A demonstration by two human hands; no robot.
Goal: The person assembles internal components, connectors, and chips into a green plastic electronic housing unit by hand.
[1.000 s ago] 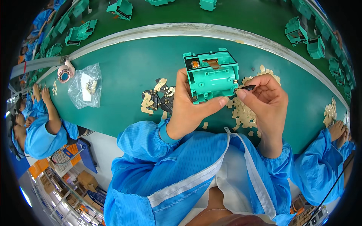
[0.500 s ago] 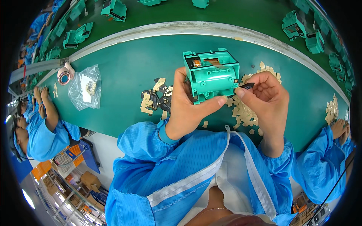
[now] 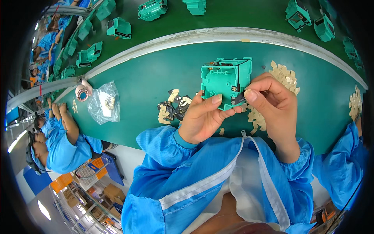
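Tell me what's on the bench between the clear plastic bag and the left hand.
In the head view, a small heap of dark and tan flat parts lies between clear plastic bag and left hand.

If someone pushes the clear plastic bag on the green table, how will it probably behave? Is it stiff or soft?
The clear plastic bag looks crumpled and thin, so it is probably floppy and would fold rather than slide as one piece. It holds only a few small items, so it is likely light. It lies flat on the green table, so rolling seems unlikely.
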